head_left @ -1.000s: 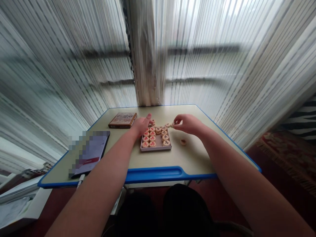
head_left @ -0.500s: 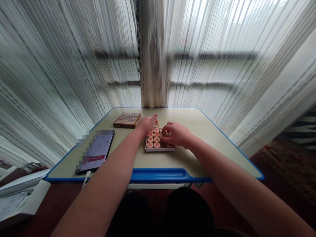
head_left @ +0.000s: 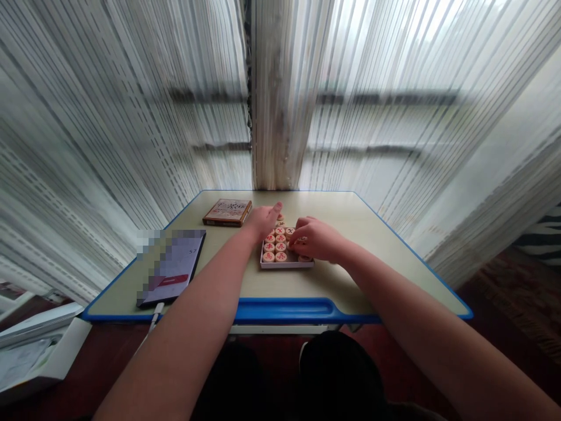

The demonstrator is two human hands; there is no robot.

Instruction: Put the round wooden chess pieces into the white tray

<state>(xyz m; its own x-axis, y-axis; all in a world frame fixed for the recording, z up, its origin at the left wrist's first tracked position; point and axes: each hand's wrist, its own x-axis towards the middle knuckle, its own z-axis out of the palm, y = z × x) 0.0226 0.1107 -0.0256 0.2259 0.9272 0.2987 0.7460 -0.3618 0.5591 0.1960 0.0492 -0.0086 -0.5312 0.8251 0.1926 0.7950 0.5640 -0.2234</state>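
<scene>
A shallow white tray (head_left: 286, 265) holds several round wooden chess pieces (head_left: 274, 247) with red characters, in rows. My left hand (head_left: 262, 220) lies at the tray's far left corner, fingers stretched out, touching pieces there. My right hand (head_left: 316, 239) is curled over the tray's right side, fingers pinched on a chess piece (head_left: 301, 240) that is mostly hidden under them. A few loose pieces (head_left: 280, 218) lie just beyond the tray.
The tray sits on a small beige desk with a blue rim (head_left: 280, 310). A brown box lid (head_left: 227, 211) lies at the back left. A phone (head_left: 173, 267) with a cable lies at the left. Sheer curtains (head_left: 280, 93) hang behind the desk.
My right hand came from the loose pieces right of the tray back over the tray's right side and lowered onto it. My left hand stayed put. The camera shifted a little.
</scene>
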